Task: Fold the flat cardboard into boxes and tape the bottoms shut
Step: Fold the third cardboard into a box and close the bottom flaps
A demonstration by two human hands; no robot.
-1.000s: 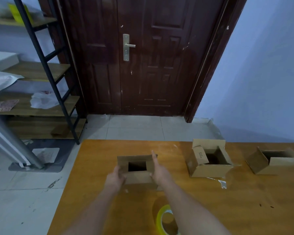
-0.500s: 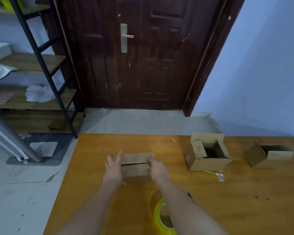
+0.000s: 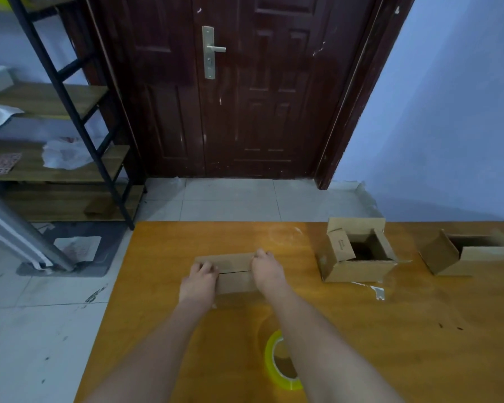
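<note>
A small brown cardboard box (image 3: 234,273) stands on the orange wooden table (image 3: 361,330), its two long flaps folded shut with a dark seam between them. My left hand (image 3: 200,282) presses on its left end and my right hand (image 3: 266,270) presses on its right end, fingers curled over the flaps. A roll of yellow-green tape (image 3: 282,365) stands on edge near me, partly hidden behind my right forearm.
Two more boxes stand open-topped on the right: one (image 3: 357,251) mid-table, another (image 3: 466,253) near the right edge. A scrap of clear tape (image 3: 376,290) lies by the first. Past the table's far edge are tiled floor, a dark door (image 3: 245,97) and a shelf rack (image 3: 56,141).
The box's top was open a second ago; both hands have folded its flaps down flat and now hold them shut. My view has tipped slightly downward.
</note>
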